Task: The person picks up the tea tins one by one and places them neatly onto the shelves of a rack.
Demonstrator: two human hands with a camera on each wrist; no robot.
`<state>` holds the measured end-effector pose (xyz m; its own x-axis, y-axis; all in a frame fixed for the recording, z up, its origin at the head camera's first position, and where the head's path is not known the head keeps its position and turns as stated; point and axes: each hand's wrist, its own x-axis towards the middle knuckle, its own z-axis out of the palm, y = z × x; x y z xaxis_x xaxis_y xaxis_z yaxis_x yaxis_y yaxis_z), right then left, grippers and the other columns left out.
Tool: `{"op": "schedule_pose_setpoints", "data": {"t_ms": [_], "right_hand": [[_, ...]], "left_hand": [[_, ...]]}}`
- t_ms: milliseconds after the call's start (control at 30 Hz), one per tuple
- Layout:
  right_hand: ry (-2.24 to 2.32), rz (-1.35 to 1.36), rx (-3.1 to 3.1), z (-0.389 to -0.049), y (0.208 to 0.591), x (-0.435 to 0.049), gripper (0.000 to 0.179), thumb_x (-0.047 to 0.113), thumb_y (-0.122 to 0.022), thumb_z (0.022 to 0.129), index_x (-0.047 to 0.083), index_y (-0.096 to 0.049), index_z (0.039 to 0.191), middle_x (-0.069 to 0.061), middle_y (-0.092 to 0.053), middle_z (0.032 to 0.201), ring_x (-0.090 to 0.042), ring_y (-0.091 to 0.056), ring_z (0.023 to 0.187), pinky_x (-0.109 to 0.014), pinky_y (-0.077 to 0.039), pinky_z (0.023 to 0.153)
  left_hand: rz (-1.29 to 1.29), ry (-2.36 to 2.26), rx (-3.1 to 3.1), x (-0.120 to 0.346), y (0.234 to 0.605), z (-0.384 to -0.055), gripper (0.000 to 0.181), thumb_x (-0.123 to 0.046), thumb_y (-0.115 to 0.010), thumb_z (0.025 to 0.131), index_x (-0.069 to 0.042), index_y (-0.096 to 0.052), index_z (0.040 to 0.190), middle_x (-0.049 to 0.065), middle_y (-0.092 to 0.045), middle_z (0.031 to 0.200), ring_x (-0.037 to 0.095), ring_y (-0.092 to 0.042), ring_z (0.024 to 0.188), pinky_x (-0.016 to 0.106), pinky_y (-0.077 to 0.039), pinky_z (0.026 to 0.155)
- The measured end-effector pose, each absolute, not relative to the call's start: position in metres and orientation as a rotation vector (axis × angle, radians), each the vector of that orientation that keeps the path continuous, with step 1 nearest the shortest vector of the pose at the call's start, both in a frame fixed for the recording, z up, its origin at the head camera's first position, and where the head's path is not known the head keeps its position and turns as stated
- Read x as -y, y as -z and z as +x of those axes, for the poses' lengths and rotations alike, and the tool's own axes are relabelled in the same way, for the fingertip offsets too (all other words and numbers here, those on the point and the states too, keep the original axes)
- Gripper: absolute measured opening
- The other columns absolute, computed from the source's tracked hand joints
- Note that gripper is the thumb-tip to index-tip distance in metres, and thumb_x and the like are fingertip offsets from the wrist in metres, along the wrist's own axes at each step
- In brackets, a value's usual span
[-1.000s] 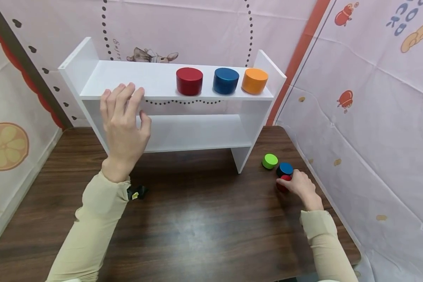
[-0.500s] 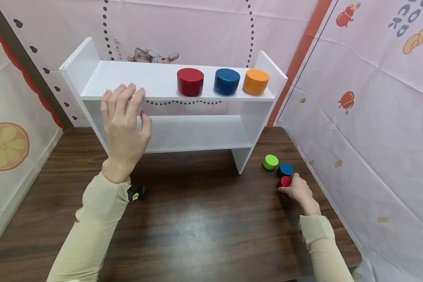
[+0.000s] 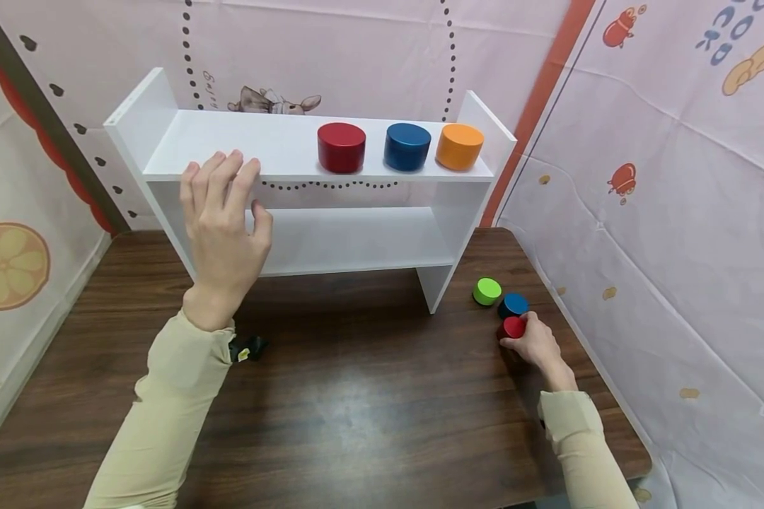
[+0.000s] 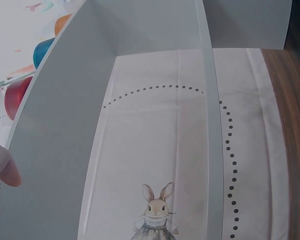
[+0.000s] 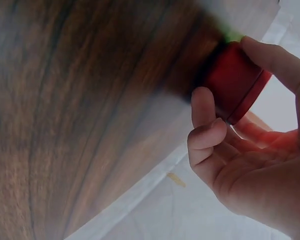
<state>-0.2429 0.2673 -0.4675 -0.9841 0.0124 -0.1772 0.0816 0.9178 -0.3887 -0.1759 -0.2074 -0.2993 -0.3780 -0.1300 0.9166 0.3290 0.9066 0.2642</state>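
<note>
By the right hand [image 3: 537, 344], a short, smooth red cylinder [image 3: 513, 326] is pinched at the right of the brown wood-grain table [image 3: 356, 396], just beside a short blue cylinder [image 3: 514, 304]. The left hand [image 3: 223, 223] is held, fingers loosely spread, before the white two-tier shelf [image 3: 356, 240].

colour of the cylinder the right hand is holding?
Red: the cylinder in the right hand shows best in the right wrist view.

3 cylinders [image 4: 42, 53] on grey shelf [image 4: 55, 130]
</note>
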Motion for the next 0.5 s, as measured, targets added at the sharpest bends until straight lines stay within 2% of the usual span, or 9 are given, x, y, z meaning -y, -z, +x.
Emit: {"op": "schedule_pose_setpoints", "data": {"t_ms": [300,500], "right_hand": [[0.658,0.019,-2.931,-0.238,0.464,-0.254,0.073,0.032,-0.073,0.081,-0.005,-0.037,0.133,-0.033,-0.054,0.123,-0.043,-0.057,0.105,-0.053,-0.052,0.083],[0.725,-0.113,-2.983,-0.235,0.451,-0.241,0.072,0.032,-0.071,0.082,-0.005,-0.038,0.134,-0.030,-0.055,0.123,-0.041,-0.058,0.106,-0.051,-0.053,0.084]], "left_hand": [[-0.149,0.482,1.902,0.208,0.299,-0.175,0.041,-0.005,-0.049,0.085,-0.005,-0.061,0.124,0.014,-0.058,0.133,0.029,-0.044,0.133,0.042,-0.017,0.120],[-0.149,0.489,1.898,0.208,0.299,-0.175,0.041,-0.005,-0.049,0.085,-0.005,-0.061,0.124,0.014,-0.059,0.133,0.029,-0.044,0.133,0.042,-0.017,0.120]]}}
